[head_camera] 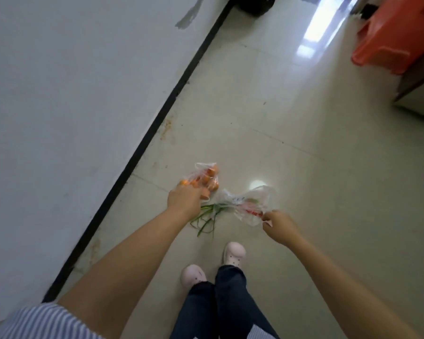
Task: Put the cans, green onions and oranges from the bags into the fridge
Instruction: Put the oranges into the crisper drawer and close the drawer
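A clear plastic bag of oranges (207, 178) hangs just above the tiled floor, and my left hand (185, 199) grips its top. A second clear bag (251, 203) with red print hangs to the right, pinched at its edge by my right hand (278, 225). Green onions (207, 216) trail out of that second bag, down and to the left between my two hands. I cannot make out any cans; the bag's contents are blurred. No fridge is in view.
A white wall (71, 94) with a black baseboard (157, 118) runs diagonally on the left. An orange plastic stool (389, 40) stands at the upper right beside a dark cabinet edge (416, 91). My feet in pale clogs (234, 253) are on glossy beige tiles (304, 143).
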A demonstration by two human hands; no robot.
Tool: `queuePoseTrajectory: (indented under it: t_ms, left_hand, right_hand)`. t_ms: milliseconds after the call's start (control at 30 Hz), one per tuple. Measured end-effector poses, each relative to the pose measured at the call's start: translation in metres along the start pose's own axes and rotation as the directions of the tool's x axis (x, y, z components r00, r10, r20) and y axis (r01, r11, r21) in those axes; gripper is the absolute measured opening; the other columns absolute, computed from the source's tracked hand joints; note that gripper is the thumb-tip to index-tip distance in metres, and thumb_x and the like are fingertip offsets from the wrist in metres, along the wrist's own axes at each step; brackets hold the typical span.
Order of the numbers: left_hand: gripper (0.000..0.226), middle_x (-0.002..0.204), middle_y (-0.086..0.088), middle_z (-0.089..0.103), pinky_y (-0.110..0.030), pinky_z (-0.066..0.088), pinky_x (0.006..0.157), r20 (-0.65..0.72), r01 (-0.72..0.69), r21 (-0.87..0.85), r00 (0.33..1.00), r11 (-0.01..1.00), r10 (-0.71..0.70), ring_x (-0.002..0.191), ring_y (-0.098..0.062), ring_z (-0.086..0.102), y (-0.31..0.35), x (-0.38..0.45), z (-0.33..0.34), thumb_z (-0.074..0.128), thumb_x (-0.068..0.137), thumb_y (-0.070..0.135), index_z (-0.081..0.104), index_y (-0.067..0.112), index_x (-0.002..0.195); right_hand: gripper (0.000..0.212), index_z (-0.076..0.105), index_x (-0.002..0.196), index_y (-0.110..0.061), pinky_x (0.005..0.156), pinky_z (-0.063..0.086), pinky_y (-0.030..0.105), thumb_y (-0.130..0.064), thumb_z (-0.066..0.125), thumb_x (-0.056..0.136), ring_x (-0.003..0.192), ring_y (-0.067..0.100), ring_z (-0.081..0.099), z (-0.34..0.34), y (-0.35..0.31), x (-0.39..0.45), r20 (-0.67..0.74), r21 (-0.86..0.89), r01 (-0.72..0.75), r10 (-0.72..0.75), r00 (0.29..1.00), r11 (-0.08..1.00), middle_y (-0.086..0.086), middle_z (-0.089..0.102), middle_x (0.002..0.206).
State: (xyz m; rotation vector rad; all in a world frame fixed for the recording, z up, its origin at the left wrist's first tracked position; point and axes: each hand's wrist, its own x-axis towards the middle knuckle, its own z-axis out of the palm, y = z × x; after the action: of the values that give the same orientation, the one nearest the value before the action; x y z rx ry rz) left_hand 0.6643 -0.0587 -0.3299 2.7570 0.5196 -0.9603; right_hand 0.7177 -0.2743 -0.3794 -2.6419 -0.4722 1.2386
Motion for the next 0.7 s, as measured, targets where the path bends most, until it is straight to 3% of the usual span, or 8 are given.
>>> queuePoseTrajectory:
  t_ms: [233, 433, 700]
  left_hand:
    - [0.035, 0.133, -0.011, 0.050, -0.036, 0.043, 0.094, 0.065, -0.148, 0.095, 0.988, 0.984, 0.142, 0.120, -0.028, 0.050, -0.013, 0.046, 0.033, 0.041, 0.095, 0.014, 0.047, 0.013, 0.130]
    - [0.030, 0.131, -0.011, 0.051, -0.034, 0.044, 0.095, 0.154, -0.336, 0.171, 0.937, 0.926, 0.312, 0.120, -0.027, 0.050, -0.018, 0.119, 0.079, 0.042, 0.095, 0.015, 0.053, 0.010, 0.122]
    - [0.029, 0.121, -0.007, 0.056, -0.032, 0.046, 0.087, 0.135, -0.436, 0.136, 0.897, 0.889, 0.420, 0.110, -0.024, 0.053, -0.002, 0.238, 0.209, 0.047, 0.094, 0.030, 0.052, 0.014, 0.118]
  right_hand:
    - [0.028, 0.062, 0.108, 0.003, 0.086, 0.046, 0.034, -0.010, 0.046, 0.089, 0.105, 0.033, 0.059, 0.039, 0.019, 0.031, 0.018, 0.183, -0.238, 0.239, 0.971, 0.954, 0.020, 0.064, 0.115]
    - [0.029, 0.062, 0.112, -0.001, 0.085, 0.046, 0.030, -0.011, 0.046, 0.090, 0.105, 0.029, 0.060, 0.093, 0.023, 0.059, 0.040, 0.374, -0.419, 0.438, 0.898, 0.827, 0.017, 0.066, 0.115]
    - [0.028, 0.064, 0.111, -0.003, 0.084, 0.045, 0.027, -0.010, 0.047, 0.090, 0.107, 0.027, 0.061, 0.213, 0.050, 0.163, 0.057, 0.526, -0.428, 0.471, 0.880, 0.735, 0.017, 0.067, 0.114]
